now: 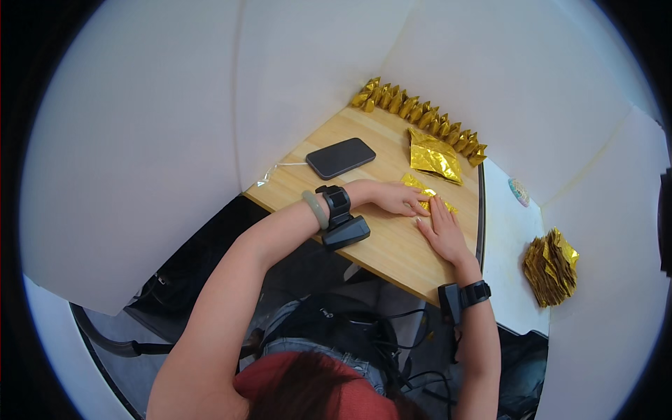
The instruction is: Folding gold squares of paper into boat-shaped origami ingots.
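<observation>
A small piece of gold foil (413,181) lies on the wooden table, mostly covered by my hands. My left hand (397,199) rests across its near side, palm down, fingers stretched to the right. Beside it, my right hand (446,232) lies flat with straight fingers pointing away from me, the tips on the foil's right part. The fingers of both hands nearly meet over the foil, and neither hand grips it. Just beyond lies a larger, crinkled gold foil sheet or small pile (435,157); I cannot tell how many layers it has.
A row of folded gold foil pieces (420,113) stands along the table's far edge. A dark phone (341,158) with a white cable lies left. On the white surface at right are a patterned oval object (519,192) and a thick gold foil stack (549,269). White panels surround the table.
</observation>
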`<state>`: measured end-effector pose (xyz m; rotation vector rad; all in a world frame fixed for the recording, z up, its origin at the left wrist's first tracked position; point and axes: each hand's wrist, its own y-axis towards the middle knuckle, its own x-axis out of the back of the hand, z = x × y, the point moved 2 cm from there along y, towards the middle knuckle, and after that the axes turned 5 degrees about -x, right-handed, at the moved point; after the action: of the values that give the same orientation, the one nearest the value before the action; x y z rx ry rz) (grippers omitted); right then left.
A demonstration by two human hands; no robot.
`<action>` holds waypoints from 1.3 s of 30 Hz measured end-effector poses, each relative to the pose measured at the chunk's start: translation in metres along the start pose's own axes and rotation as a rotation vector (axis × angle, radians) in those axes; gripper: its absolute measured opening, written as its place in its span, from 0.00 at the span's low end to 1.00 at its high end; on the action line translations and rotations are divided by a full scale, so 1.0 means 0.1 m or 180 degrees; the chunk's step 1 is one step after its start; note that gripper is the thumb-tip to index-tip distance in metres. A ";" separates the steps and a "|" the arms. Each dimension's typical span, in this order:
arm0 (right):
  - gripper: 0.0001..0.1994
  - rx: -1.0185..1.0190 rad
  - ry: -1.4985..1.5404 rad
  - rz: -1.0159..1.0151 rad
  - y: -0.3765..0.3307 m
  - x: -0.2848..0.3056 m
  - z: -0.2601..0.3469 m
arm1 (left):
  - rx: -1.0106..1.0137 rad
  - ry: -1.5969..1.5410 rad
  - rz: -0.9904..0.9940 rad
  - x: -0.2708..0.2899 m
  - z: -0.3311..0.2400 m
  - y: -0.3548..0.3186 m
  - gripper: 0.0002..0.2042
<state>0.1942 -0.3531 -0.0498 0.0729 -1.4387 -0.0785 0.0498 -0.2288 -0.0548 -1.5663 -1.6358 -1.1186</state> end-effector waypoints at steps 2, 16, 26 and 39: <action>0.40 -0.0043 -0.0025 0.0039 0.04 -0.01 -0.04 | 0.0002 0.0102 0.0035 0.02 0.00 0.03 0.19; 0.30 -0.0104 0.0515 -0.0533 0.50 0.01 -0.23 | -0.0137 -0.0954 -0.0430 0.19 0.54 0.16 0.20; 0.34 0.0394 -0.0189 -0.0368 0.61 0.03 -0.18 | 0.0738 -0.0083 -0.1101 0.15 0.35 0.14 0.23; 0.35 0.0300 0.0093 0.0168 0.51 0.08 -0.36 | 0.0932 0.0791 -0.0026 0.16 0.23 0.06 0.29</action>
<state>0.2312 -0.3032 -0.0416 0.1128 -1.4140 0.0338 0.0565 -0.2011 -0.0512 -1.1859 -1.5577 -0.9821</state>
